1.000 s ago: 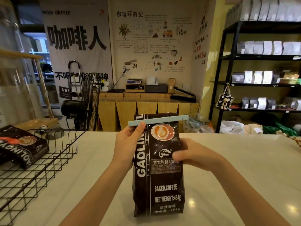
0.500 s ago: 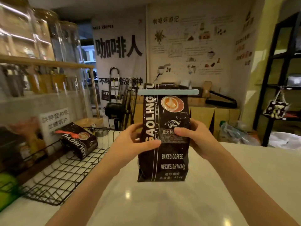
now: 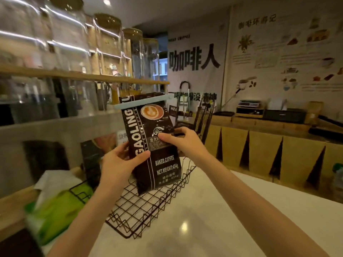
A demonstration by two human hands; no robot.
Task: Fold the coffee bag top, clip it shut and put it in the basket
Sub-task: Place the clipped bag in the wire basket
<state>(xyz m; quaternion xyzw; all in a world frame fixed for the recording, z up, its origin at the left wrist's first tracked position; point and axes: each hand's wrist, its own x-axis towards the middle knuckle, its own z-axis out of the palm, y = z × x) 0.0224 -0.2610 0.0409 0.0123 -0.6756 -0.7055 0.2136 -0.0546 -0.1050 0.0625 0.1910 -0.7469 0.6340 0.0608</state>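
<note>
A dark brown coffee bag (image 3: pixel 159 164) hangs upright in the air above the black wire basket (image 3: pixel 148 210). A pale blue clip (image 3: pixel 143 103) runs across its folded top. My left hand (image 3: pixel 120 164) grips the bag's left edge, thumb on the front. My right hand (image 3: pixel 183 143) holds its right side, thumb across the label. Another dark coffee bag (image 3: pixel 91 160) stands at the far end of the basket, partly hidden behind my left hand.
The basket sits on a white counter (image 3: pixel 213 219). A green tissue pack (image 3: pixel 55 210) lies left of the basket. Tall glass jars (image 3: pixel 111 49) line a wooden shelf (image 3: pixel 83 76) behind it. A wooden counter (image 3: pixel 278 145) and posters stand at the back right.
Both hands have carried the clipped bag up off the counter and leftward over the basket. My view has swung left, bringing the jar shelf and green pack into sight.
</note>
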